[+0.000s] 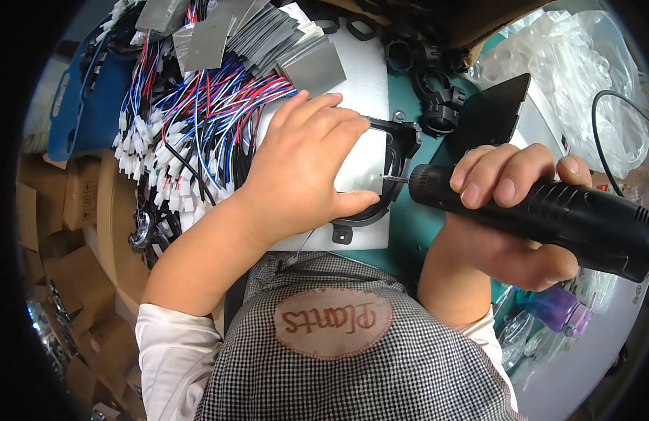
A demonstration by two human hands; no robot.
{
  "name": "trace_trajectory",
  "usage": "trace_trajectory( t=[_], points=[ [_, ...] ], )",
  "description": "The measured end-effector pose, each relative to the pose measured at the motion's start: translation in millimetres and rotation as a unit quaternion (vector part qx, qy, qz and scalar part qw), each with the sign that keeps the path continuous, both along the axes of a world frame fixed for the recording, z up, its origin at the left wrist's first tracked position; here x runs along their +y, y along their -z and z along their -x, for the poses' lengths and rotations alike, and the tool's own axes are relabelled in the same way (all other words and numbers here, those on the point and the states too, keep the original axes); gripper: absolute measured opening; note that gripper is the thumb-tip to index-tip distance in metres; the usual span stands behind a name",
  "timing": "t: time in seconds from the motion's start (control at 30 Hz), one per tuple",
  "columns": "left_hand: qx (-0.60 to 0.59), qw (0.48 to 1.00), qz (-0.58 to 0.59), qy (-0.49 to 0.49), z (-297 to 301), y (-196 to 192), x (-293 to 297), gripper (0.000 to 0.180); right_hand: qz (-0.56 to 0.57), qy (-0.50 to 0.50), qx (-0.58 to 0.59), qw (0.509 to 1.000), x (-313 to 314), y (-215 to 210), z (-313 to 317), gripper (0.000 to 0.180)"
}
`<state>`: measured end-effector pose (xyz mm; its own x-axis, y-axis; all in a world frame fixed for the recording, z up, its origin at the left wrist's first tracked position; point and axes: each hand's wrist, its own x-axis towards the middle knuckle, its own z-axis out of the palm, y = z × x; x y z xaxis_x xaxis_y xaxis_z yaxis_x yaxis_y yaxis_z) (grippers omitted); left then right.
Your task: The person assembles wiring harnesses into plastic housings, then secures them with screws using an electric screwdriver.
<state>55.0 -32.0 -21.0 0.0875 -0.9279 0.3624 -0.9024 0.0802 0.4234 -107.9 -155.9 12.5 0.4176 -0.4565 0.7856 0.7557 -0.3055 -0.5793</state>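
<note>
My right hand [510, 189] is wrapped around a black electric screwdriver [570, 217], held nearly level. Its thin bit [397, 179] points left and meets the right edge of a silver metal plate [363, 165]. That plate lies in a black curved frame [406, 144] with mounting tabs. My left hand [300, 158] arches over plate and frame, fingertips at the upper edge and thumb at the lower one, holding them steady. The palm hides much of the left side. Under the frame is a white foam sheet [370, 241]. A screw at the bit's tip is too small to make out.
Bundled wires with white connectors [174, 140] spread at the left, beside stacked grey metal plates [268, 42]. Black ring-shaped parts [437, 105] lie at the back on a green mat [402, 231]. Clear plastic bags [570, 63] and a purple bottle [556, 309] are at the right.
</note>
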Motion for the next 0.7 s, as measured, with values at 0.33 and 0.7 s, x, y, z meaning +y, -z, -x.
trace_trajectory(
  t=[0.33, 0.7],
  points=[
    [0.027, 1.0, -0.007, 0.005, -0.7, 0.7, 0.3, 0.068, 0.03, 0.018, 0.058, 0.998, 8.2, 2.3, -10.1, 0.075],
    [-0.007, 1.0, -0.003, -0.001, 3.4, 3.5, -0.5, 0.067, -0.019, 0.086, 0.098, 0.991, 20.1, 5.4, -5.6, 0.071]
  ],
)
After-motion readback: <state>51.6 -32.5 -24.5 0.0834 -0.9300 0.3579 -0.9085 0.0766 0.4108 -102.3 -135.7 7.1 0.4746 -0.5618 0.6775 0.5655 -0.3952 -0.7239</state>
